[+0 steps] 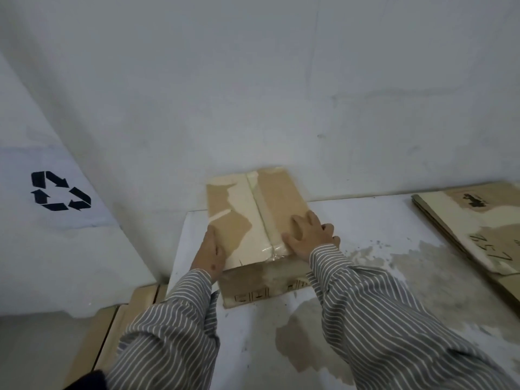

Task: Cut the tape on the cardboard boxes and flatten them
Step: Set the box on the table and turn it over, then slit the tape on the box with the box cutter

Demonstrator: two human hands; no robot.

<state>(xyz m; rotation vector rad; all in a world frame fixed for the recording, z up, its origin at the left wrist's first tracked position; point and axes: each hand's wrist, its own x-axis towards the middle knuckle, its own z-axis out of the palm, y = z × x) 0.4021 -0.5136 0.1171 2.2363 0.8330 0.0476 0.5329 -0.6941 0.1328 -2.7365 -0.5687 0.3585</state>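
Head view: both hands' fingers lie spread flat on the taped cardboard box (253, 218); flattened cardboard (478, 229) reads "Z-57".

There is one view only, from a wide-angle camera worn on the person's head, looking forward and steeply down along both striped sleeves. It sits close over the work: the cardboard box (254, 218) lies near the middle of the frame on the white table (365, 220), with the left hand (209, 253) and right hand (308, 235) just below it. The upper half of the frame is filled by the pale wall (253, 80) straight ahead, and straight edges bow toward the frame's borders
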